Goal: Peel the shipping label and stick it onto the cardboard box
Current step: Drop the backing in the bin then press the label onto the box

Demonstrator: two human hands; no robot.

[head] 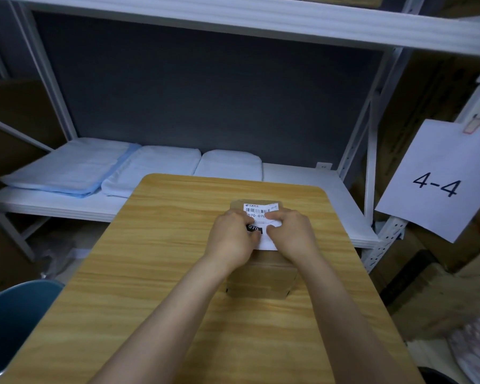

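**Shipping label pressed between two hands on the box**

Shipping label [262,214] lay white and printed on top of the cardboard box [262,281], which sat near the middle of the wooden table [155,273]. A barcode and the digits "070" showed on its far part, and a black block with "070" showed lower down. Its near edge reached past the hands toward the camera, over the brown box top.

At far left, a blue chair back [14,314] stood beside the table. Behind the table, on the white shelf [302,184], folded pale blue and white cloths [128,170] lay in a row.

The left hand [233,236] rested palm down on the left part of the label, fingers curled inward so that their tips met the paper by the black block. Whether it pinched an edge or only pressed flat could not be told.

The right hand [291,234] lay just beside it, also palm down, with fingers bent and the thumb tucked toward the label's middle. Its fingertips touched the paper on the right side; a true pinch could not be made out. The two hands nearly touched over the label, and both forearms reached across the table above the box's near part.

At far right, a white paper sign [438,178] marked "4-4" hung from the shelf post.
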